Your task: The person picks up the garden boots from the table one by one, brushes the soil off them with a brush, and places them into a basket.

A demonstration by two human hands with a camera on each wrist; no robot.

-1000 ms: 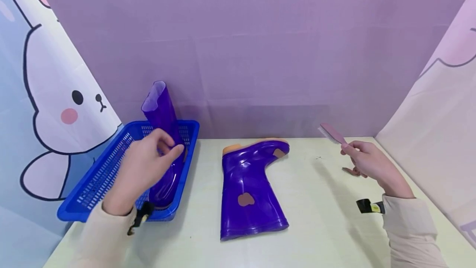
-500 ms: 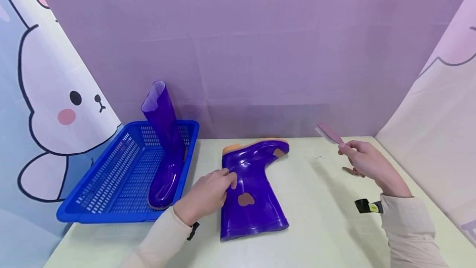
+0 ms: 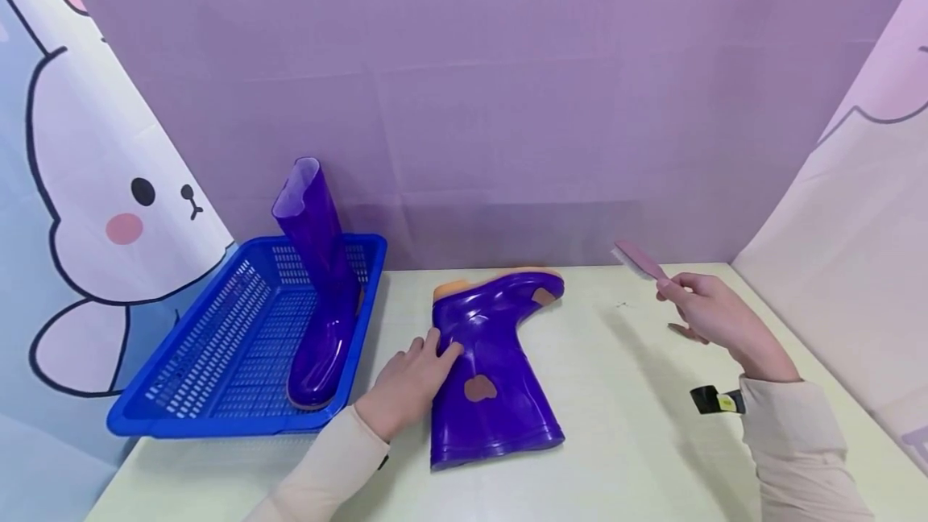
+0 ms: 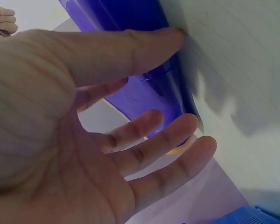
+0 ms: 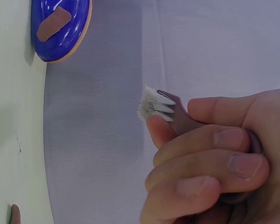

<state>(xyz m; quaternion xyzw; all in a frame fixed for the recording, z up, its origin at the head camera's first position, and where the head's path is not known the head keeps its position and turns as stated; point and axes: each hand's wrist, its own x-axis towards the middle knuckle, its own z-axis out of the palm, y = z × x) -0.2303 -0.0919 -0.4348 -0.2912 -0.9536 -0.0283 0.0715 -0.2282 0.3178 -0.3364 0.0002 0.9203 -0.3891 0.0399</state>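
Lying boot (image 3: 503,417) ctr of head frame, left edge partly hidden by L hand (image 3: 408,387); that grip spread, contact unclear; R hand (image 3: 706,314), right of frame, grip curled round brush (image 3: 640,259), handle mostly covered; 2nd boot (image 3: 322,296) in basket (image 3: 217,425), left; brown bit (image 5: 15,215), lower left of R-wrist view, cut off.

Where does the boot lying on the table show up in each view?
Head: the boot is at lower middle.
Left wrist: upper middle, partly behind the left hand.
Right wrist: top left corner, only the toe end showing.
Shared landmark: the pale table.
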